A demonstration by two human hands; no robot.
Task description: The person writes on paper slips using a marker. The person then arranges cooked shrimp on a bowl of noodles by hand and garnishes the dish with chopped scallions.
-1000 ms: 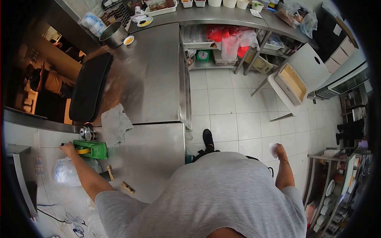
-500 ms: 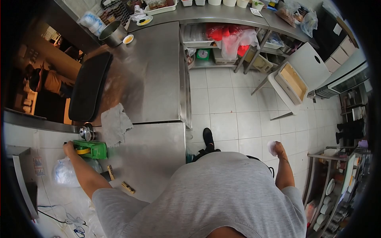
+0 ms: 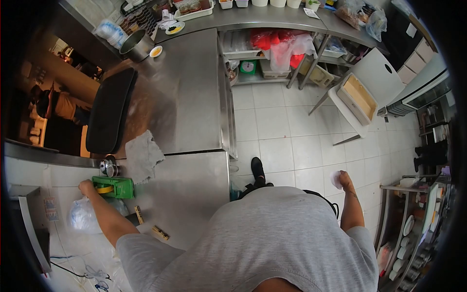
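At the far left of the steel counter (image 3: 194, 190), my left hand (image 3: 86, 187) is closed at the left end of a green tape dispenser (image 3: 120, 188) with a yellow roll in it. What its fingers grip is too small to make out. A clear plastic bag (image 3: 85, 215) lies below that hand. My right hand (image 3: 344, 180) hangs over the floor at the right, fingers closed on a small whitish, translucent item (image 3: 336, 180). A grey cloth (image 3: 144, 156) lies on the counter beside the dispenser.
A black tray (image 3: 111, 111) lies on the counter near the pass-through, where a person (image 3: 63, 106) stands beyond. A metal pot (image 3: 137, 46) is at the back. On the right are a white chair (image 3: 357, 97) holding a box and a shelf rack (image 3: 406, 188).
The view has shifted slightly. My left hand remains at the dispenser's left end and my right hand still holds the whitish item.
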